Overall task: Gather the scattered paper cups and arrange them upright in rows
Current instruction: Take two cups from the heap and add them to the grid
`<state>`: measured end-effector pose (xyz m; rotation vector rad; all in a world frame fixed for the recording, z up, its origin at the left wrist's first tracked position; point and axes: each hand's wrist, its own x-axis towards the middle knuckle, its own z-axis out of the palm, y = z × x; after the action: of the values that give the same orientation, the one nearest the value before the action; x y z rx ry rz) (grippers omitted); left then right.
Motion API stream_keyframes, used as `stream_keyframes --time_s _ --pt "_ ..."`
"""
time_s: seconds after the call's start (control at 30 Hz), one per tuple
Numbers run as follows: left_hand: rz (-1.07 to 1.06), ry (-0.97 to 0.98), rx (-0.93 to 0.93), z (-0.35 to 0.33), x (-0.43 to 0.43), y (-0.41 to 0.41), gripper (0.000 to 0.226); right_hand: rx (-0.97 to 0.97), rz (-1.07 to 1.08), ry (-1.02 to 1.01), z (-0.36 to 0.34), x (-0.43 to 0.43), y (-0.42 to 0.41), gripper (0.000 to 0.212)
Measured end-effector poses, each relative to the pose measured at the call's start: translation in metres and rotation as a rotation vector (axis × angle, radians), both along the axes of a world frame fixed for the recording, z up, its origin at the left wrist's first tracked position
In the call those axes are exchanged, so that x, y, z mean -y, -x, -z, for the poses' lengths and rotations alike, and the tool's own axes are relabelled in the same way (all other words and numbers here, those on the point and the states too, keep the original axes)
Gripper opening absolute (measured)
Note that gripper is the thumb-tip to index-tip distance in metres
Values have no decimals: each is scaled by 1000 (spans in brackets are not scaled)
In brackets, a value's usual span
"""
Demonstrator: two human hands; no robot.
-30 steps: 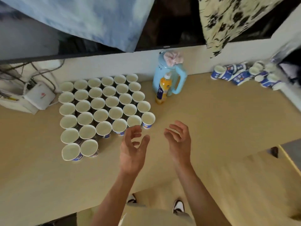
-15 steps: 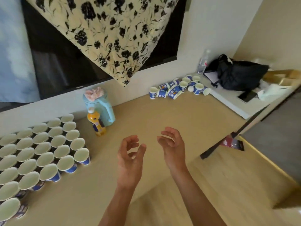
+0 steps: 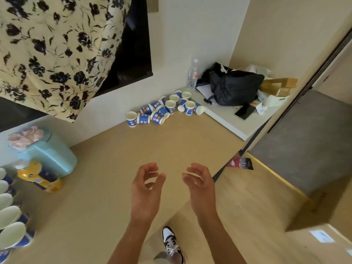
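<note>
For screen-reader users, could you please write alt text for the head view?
Empty left hand and right hand hover over a tan table, short of scattered paper cups by the wall; upright cups line the left edge.

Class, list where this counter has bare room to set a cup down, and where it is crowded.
Bare: the counter between the teal jug and the white shelf. Crowded: the tumbled cups in the far corner; the cup rows at left.

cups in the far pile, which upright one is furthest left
The cup at the pile's left end, mouth up; its neighbour lies on its side, other upright ones stand farther right.
</note>
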<state>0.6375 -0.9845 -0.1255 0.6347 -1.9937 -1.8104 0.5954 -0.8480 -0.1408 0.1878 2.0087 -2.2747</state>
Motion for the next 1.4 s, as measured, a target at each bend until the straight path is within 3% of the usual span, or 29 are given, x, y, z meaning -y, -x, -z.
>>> stream_keyframes --time_s 0.33,0.57,0.73,0.93,1.07,1.4 --pt "59 -136 35 16 -30 163 22 72 0 -198 9 -27 159 27" --pt "11 -150 53 7 -20 226 21 118 -47 -247 21 -11 245 26" --pt "-68 -174 75 7 -20 257 20 142 -154 -251 36 4 304 45" --pt "-185 -163 96 6 -32 295 27 173 -322 -325 66 8 400 52" --pt "-309 -132 126 6 -46 324 19 192 -415 -444 97 3 468 69" --pt "-424 -119 215 3 -96 379 16 118 -747 -773 155 8 569 85"
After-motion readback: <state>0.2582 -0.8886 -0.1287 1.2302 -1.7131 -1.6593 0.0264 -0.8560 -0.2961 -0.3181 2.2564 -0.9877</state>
